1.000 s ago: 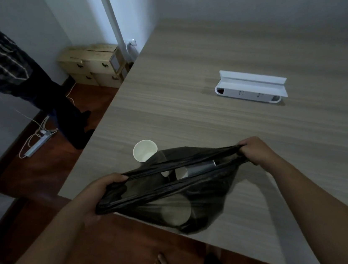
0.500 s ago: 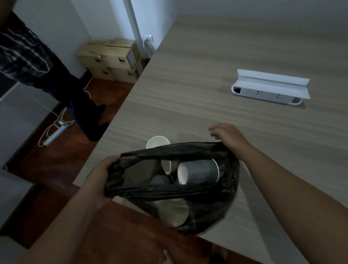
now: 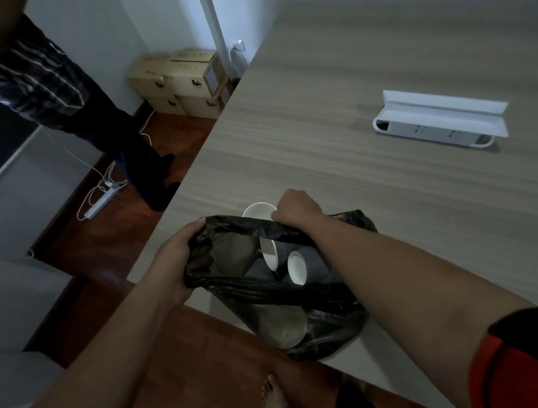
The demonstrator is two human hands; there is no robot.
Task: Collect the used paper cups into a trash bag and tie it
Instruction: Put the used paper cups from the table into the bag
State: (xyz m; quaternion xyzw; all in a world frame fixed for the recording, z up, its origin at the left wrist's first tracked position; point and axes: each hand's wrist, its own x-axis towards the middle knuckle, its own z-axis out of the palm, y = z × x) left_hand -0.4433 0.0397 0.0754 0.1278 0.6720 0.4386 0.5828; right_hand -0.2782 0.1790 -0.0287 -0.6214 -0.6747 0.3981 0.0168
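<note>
So the big wood-grain table (image 3: 379, 64) fills most of the view, its corner pointing down toward 7 o'clock near the bare feet. Hanging half over that corner edge is the black trash bag (image 3: 330, 328), mouth up and pulled open, with the long axis of the opening running roughly 9 to 3 o'clock and the belly of the bag sagging toward 6 o'clock below the table edge.

Left hand (image 3: 174, 259) is clamped onto the bag's rim at the 9 o'clock end, fingers curled over the plastic. Right hand (image 3: 295, 209) is at the far rim around 12 o'clock, fist closed on the bag's edge right next to a white paper cup (image 3: 256, 210). The cup stands upright on the table just behind the bag, mouth facing up, touching or nearly touching the knuckles, can't say for sure which.

Inside the bag there are dark ribbed cups (image 3: 297, 264) lying on their sides, white insides pointing back toward 6 or 7 o'clock, plus another pale one pressed against the plastic lower down.

Over at 2 o'clock, well apart, a white power strip box (image 3: 437, 122) lies flat. Someone else's legs (image 3: 132, 152) stand at 10 o'clock by some cardboard boxes (image 3: 178, 82).
</note>
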